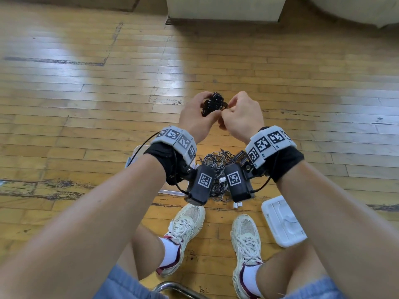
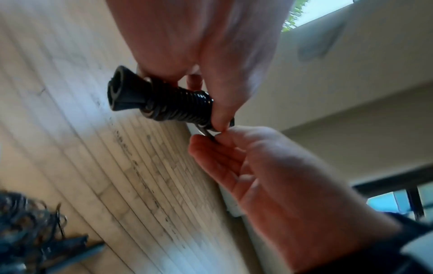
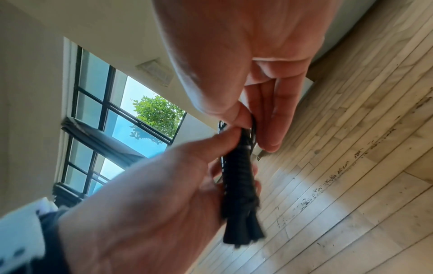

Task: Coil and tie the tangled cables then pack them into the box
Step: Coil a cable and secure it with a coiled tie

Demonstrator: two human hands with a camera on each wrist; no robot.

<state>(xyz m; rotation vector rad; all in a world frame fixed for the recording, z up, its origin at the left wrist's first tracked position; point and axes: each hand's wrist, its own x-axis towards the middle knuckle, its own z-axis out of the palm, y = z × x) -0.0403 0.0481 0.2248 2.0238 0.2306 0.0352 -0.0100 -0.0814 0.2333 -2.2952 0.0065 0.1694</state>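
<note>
A black cable wound into a tight bundle (image 1: 212,102) is held up between both hands, above the floor. My left hand (image 1: 203,105) grips the bundle (image 2: 164,102) round its wrapped middle, with a looped end sticking out past the fingers. My right hand (image 1: 227,108) pinches the loose end of that cable (image 3: 249,128) between thumb and fingers, right at the bundle's other end. A tangle of thin dark cables (image 1: 218,162) lies on the floor below my wrists, partly hidden by the wrist cameras. A white plastic box part (image 1: 282,221) lies on the floor at the right.
A clear plastic container (image 1: 135,155) shows behind my left wrist, mostly hidden. Two small white connectors (image 1: 237,205) lie near my right shoe (image 1: 246,240). The floor is worn wood. A pale cabinet base (image 1: 224,9) stands far ahead. A chrome chair frame (image 1: 172,287) is under me.
</note>
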